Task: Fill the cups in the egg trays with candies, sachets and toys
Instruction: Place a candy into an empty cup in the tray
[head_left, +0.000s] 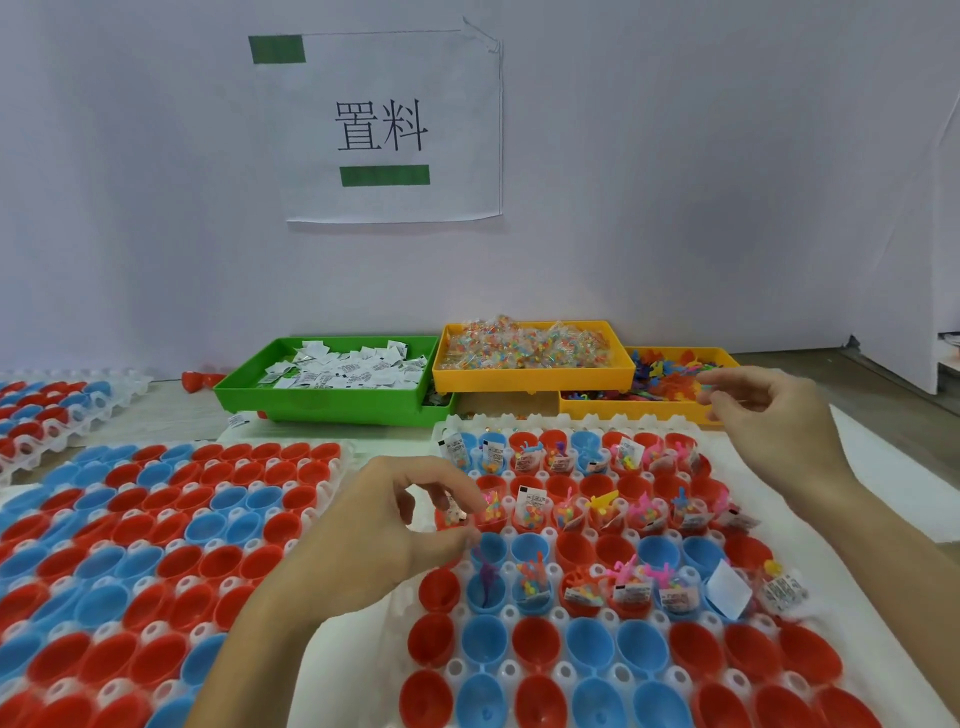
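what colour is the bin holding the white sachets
Green bin, seen in the head view, left of the yellow bin of candies.

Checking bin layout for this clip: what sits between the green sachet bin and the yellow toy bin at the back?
In the head view, the yellow candy bin sits between the green sachet bin and the yellow toy bin, raised and overlapping both.

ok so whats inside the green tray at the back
The green tray holds a loose heap of small white sachets with dark print, piled toward its far side. Its near wall hides the floor in front of the heap, so anything lying there cannot be seen.
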